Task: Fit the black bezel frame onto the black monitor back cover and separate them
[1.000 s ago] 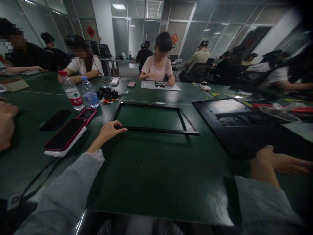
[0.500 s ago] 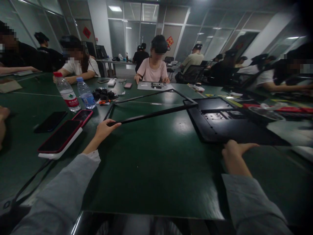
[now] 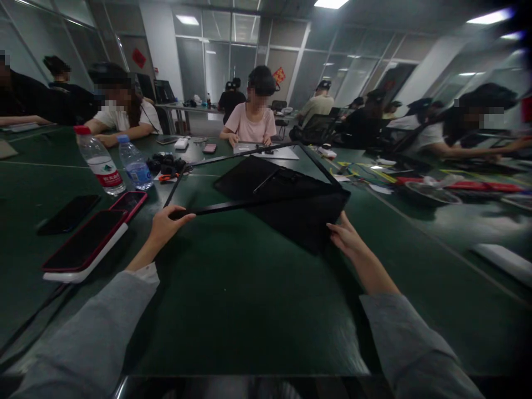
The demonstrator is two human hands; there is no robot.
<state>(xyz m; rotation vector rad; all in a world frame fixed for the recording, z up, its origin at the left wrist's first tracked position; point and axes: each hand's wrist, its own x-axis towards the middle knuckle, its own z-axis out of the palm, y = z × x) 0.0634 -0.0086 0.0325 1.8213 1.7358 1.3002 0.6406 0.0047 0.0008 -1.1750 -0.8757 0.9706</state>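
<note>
A thin black rectangular frame (image 3: 233, 206), like a screen bezel, is raised at a slant over the table. My left hand (image 3: 168, 228) is closed on its near left corner, thumb along the front bar. A black flat panel (image 3: 291, 224), perhaps a monitor back cover, sits behind and below the frame, turned cornerwise. My right hand (image 3: 348, 238) grips the panel's right side, close to the frame's right corner. Whether that hand also touches the frame, I cannot tell.
On the left of the green table (image 3: 233, 310) are a red-capped bottle (image 3: 102, 166), a blue-capped bottle (image 3: 136, 166) and several phones (image 3: 85, 241). A black bowl-like thing (image 3: 432, 193) is at right. Across from me sits a person in pink (image 3: 249, 119).
My right hand has brought the black panel left from the table's right side, under the frame, and its recessed face no longer shows. My left hand keeps hold of the frame.
</note>
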